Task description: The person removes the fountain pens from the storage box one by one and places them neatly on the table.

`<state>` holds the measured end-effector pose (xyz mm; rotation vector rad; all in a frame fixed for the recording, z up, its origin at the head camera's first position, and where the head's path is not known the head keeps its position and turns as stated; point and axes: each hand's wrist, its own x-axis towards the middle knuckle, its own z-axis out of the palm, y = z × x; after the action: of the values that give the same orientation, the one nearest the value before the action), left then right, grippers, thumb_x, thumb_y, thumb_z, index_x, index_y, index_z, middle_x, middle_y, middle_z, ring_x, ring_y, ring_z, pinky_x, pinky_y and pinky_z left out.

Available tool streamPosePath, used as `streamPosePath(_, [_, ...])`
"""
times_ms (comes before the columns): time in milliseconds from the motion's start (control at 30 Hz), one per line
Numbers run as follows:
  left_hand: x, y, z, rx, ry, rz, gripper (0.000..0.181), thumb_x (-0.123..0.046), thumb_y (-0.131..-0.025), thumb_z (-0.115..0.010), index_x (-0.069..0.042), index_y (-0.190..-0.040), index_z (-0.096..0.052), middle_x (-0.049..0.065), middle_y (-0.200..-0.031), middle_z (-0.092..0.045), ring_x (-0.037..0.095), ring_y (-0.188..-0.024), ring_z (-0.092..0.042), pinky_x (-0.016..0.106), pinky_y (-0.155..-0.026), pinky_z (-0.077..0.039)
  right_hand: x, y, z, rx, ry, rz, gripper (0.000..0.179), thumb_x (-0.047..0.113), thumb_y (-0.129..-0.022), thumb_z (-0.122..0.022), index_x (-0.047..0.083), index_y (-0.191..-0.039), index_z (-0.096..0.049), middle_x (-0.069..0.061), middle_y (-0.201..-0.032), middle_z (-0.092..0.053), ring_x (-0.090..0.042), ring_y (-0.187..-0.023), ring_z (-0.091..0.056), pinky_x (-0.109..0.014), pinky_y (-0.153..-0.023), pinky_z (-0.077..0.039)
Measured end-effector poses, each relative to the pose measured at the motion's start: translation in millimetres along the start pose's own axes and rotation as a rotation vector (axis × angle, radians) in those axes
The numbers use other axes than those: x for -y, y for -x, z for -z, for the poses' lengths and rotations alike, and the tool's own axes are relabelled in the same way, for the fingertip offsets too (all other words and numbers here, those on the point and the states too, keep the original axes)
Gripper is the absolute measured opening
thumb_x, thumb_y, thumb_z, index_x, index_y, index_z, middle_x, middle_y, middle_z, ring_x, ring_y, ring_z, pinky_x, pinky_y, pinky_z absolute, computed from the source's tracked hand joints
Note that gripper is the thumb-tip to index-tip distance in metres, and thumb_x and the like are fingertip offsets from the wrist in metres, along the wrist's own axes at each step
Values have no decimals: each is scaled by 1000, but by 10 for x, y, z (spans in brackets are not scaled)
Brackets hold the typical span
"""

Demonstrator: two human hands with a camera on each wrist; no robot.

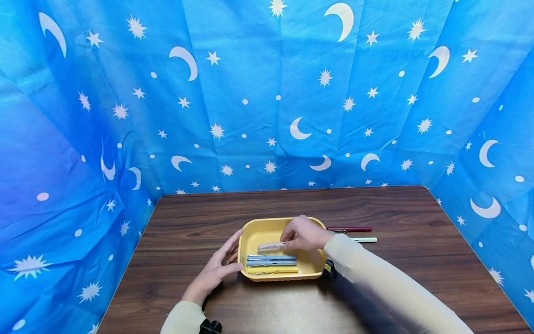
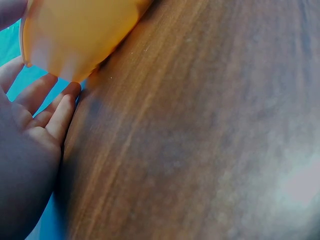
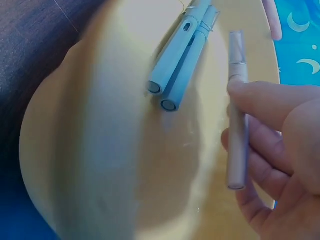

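Observation:
A yellow plastic tray [image 1: 263,222] stands on the table. My right hand [image 1: 305,233] is over it and pinches a pale pink pen [image 1: 271,246] with a clear cap between thumb and fingers. In the right wrist view this pen [image 3: 237,135] is held just above the tray's floor. Two blue-grey pens [image 1: 271,260] lie side by side in the tray, with a yellow pen [image 1: 275,271] along its near wall. My left hand [image 1: 212,273] rests against the tray's left end, fingers spread along the outer wall and thumb at the near corner.
Right of the tray, a dark red pen [image 1: 354,229] and a mint green pen [image 1: 367,240] lie on the brown wooden table [image 1: 417,260]. Another pen beside them is partly hidden by the right hand. A blue cloth [image 1: 250,116] with moons and stars surrounds the table.

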<state>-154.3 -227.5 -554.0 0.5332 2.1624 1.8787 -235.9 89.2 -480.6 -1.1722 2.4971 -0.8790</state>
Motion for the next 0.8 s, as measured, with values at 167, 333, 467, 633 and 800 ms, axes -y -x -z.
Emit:
streamPosePath(167, [-5, 5, -3, -10, 0, 34, 85, -8, -100, -69, -28, -169, -23, 9, -173, -26, 33, -157, -28, 14, -115, -36, -21, 49, 46, -62, 12, 55, 8, 8, -92, -80, 10, -99, -85, 3, -91, -79, -1, -79, -68, -27, -76, -62])
streamPosePath(333, [-20, 4, -2, -8, 6, 35, 85, -9, -100, -69, -30, -169, -24, 7, -173, -26, 30, -157, -29, 15, -114, -38, -36, 115, 103, -119, -14, 89, 13, 6, -92, -78, 10, -103, -85, 2, -97, -80, -4, -86, -70, -37, -81, -64])
streamPosePath(467, [-29, 0, 3, -9, 8, 20, 85, -8, -100, -69, -29, -169, -24, 7, -173, -27, 30, -157, -29, 15, -115, -38, -38, 167, 133, -156, -32, 111, 13, 4, -92, -78, 9, -102, -85, 0, -97, -80, -6, -86, -71, -37, -80, -64])
streamPosePath(633, [-33, 6, 1, -12, 6, 21, 85, -9, -99, -69, -29, -169, -24, 6, -173, -27, 29, -157, -29, 15, -115, -37, -33, 233, 163, -182, -30, 109, 12, 5, -91, -80, 10, -101, -85, 0, -96, -80, -9, -85, -71, -35, -77, -63])
streamPosePath(800, [-17, 12, 0, -15, 5, 24, 85, -10, -99, -70, -28, -169, -24, 6, -173, -27, 29, -157, -29, 15, -115, -37, -42, 321, 192, -191, -22, 76, 13, 9, -92, -81, 13, -104, -85, 3, -99, -80, -9, -89, -70, -31, -79, -61])
